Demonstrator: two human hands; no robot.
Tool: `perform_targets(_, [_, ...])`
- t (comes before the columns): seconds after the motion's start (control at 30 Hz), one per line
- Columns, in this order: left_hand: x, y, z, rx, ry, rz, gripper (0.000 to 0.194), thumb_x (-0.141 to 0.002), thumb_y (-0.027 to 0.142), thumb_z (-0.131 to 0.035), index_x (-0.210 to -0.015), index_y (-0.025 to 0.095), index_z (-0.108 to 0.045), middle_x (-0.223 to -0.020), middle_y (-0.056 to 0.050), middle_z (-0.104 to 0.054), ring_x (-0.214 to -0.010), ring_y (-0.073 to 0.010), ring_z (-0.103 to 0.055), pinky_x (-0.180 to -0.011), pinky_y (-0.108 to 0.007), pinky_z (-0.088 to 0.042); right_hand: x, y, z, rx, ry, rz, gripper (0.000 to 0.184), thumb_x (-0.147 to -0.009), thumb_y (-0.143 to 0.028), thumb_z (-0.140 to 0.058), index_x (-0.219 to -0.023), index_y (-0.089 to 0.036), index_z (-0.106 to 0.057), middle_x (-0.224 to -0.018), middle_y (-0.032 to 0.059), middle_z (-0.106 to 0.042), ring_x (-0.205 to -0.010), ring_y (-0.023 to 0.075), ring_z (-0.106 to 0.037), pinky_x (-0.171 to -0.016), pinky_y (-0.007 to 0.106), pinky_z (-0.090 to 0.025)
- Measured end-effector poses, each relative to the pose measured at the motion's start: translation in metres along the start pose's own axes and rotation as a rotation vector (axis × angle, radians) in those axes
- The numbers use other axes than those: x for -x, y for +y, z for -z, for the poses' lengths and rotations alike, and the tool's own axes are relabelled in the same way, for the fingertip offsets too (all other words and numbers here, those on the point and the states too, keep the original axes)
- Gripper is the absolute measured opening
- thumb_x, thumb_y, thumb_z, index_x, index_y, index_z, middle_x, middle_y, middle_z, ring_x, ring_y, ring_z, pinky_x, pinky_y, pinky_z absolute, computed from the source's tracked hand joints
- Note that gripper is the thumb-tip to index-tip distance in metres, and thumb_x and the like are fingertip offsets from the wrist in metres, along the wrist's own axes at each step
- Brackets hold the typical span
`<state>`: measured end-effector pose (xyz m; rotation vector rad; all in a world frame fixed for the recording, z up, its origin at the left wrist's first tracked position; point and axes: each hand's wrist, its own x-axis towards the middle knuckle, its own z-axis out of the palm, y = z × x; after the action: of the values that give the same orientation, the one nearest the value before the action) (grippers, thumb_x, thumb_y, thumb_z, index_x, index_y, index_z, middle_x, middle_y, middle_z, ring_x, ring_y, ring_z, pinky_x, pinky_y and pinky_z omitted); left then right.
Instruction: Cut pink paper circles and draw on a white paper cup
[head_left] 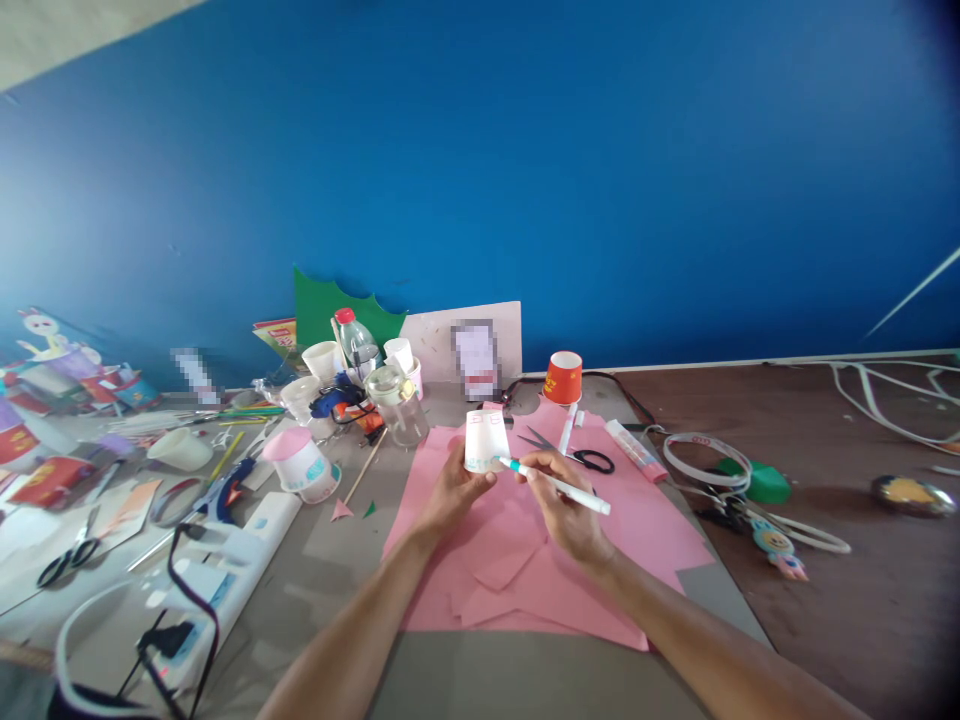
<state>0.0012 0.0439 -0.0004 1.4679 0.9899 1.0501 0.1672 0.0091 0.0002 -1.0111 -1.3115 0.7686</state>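
A white paper cup point(486, 440), turned upside down, is held by my left hand point(453, 494) above the pink paper point(517, 555). Small red outlines show near its top and teal marks run along its lower rim. My right hand point(564, 508) grips a white marker point(574, 490) with a teal tip, and that tip touches or nearly touches the cup's lower right side. Behind my right hand lie open scissors point(592, 460) with black handles. A white marker and its cap point(580, 418) lie just beyond them.
An orange-red paper cup point(564, 378) stands at the back, with a glue stick point(634, 450) to its right. To the left are a pink-topped paper cup point(295, 460), a glass jar point(401, 408), a bottle point(355, 340) and a power strip point(240, 570). Cables point(709, 465) lie at right.
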Motion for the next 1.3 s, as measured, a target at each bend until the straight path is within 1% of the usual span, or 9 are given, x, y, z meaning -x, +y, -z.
perform_targets(0.2, [0.000, 0.000, 0.000, 0.001, 0.005, -0.003, 0.059, -0.071, 0.052, -0.070, -0.117, 0.017, -0.054, -0.102, -0.007, -0.060, -0.090, -0.0231, -0.056, -0.076, -0.030, -0.044, 0.000, 0.001, 0.001, -0.006, -0.009, -0.001, 0.016, -0.086, -0.032, -0.050, -0.080, -0.021, -0.060, -0.070, 0.0025, -0.064, -0.065, 0.0182, -0.059, -0.054, 0.028, -0.043])
perform_targets(0.33, [-0.001, 0.000, -0.001, 0.039, -0.001, -0.013, 0.059, -0.071, 0.050, -0.071, -0.117, 0.017, -0.054, -0.102, -0.007, -0.060, -0.092, -0.0232, -0.056, -0.078, -0.031, -0.044, 0.001, 0.001, 0.001, 0.002, -0.020, 0.012, 0.016, -0.086, -0.032, -0.050, -0.080, -0.022, -0.060, -0.071, 0.0028, -0.064, -0.067, 0.0187, -0.060, -0.055, 0.028, -0.044])
perform_targets(0.5, [-0.002, -0.002, -0.001, 0.039, -0.002, -0.018, 0.061, -0.071, 0.050, -0.070, -0.120, 0.017, -0.053, -0.104, -0.008, -0.060, -0.092, -0.0232, -0.056, -0.077, -0.030, -0.044, 0.000, 0.001, 0.001, 0.005, -0.014, 0.012, 0.016, -0.086, -0.032, -0.050, -0.079, -0.021, -0.060, -0.070, 0.0030, -0.063, -0.068, 0.0188, -0.059, -0.055, 0.028, -0.043])
perform_targets(0.6, [-0.002, -0.004, 0.000, 0.041, -0.007, -0.027, 0.062, -0.071, 0.051, -0.070, -0.121, 0.017, -0.052, -0.105, -0.008, -0.061, -0.095, -0.0245, -0.056, -0.080, -0.032, -0.044, 0.000, 0.001, 0.002, 0.006, -0.010, 0.004, 0.016, -0.086, -0.032, -0.050, -0.078, -0.021, -0.059, -0.070, 0.0028, -0.063, -0.067, 0.0181, -0.058, -0.054, 0.027, -0.042])
perform_targets(0.73, [-0.002, -0.005, 0.000, 0.060, -0.008, -0.029, 0.060, -0.072, 0.048, -0.070, -0.121, 0.018, -0.052, -0.104, -0.008, -0.060, -0.097, -0.0244, -0.055, -0.081, -0.031, -0.044, 0.000, 0.002, 0.001, 0.019, -0.004, -0.001, 0.016, -0.086, -0.031, -0.050, -0.078, -0.021, -0.059, -0.069, 0.0026, -0.062, -0.065, 0.0175, -0.056, -0.053, 0.027, -0.041])
perform_targets(0.83, [-0.002, -0.004, -0.001, 0.067, -0.010, -0.029, 0.059, -0.072, 0.047, -0.070, -0.120, 0.018, -0.052, -0.104, -0.007, -0.060, -0.096, -0.0237, -0.055, -0.081, -0.031, -0.044, 0.000, 0.003, 0.001, 0.023, 0.005, -0.003, 0.016, -0.086, -0.031, -0.050, -0.077, -0.021, -0.059, -0.069, 0.0027, -0.062, -0.066, 0.0175, -0.057, -0.053, 0.027, -0.041])
perform_targets(0.93, [-0.002, -0.002, -0.001, 0.065, -0.009, -0.021, 0.060, -0.071, 0.050, -0.070, -0.119, 0.018, -0.053, -0.103, -0.007, -0.060, -0.094, -0.0237, -0.055, -0.080, -0.031, -0.044, -0.001, 0.003, 0.001, 0.012, 0.008, 0.002, 0.016, -0.086, -0.032, -0.050, -0.077, -0.021, -0.059, -0.068, 0.0022, -0.062, -0.066, 0.0177, -0.057, -0.054, 0.027, -0.042])
perform_targets(1.13, [-0.002, 0.001, -0.003, 0.056, -0.005, -0.032, 0.063, -0.071, 0.052, -0.069, -0.120, 0.018, -0.052, -0.105, -0.008, -0.061, -0.094, -0.0235, -0.056, -0.079, -0.031, -0.044, 0.000, 0.001, 0.002, 0.011, -0.014, 0.016, 0.019, -0.087, -0.033, -0.049, -0.077, -0.021, -0.060, -0.069, 0.0026, -0.063, -0.064, 0.0177, -0.058, -0.055, 0.028, -0.044])
perform_targets(1.3, [-0.001, 0.005, -0.004, 0.052, 0.002, -0.020, 0.064, -0.068, 0.055, -0.070, -0.118, 0.017, -0.054, -0.104, -0.008, -0.062, -0.093, -0.0242, -0.056, -0.079, -0.032, -0.044, 0.000, -0.001, 0.002, 0.017, -0.025, 0.009, 0.020, -0.087, -0.035, -0.049, -0.078, -0.022, -0.060, -0.068, 0.0019, -0.063, -0.063, 0.0173, -0.057, -0.053, 0.028, -0.043])
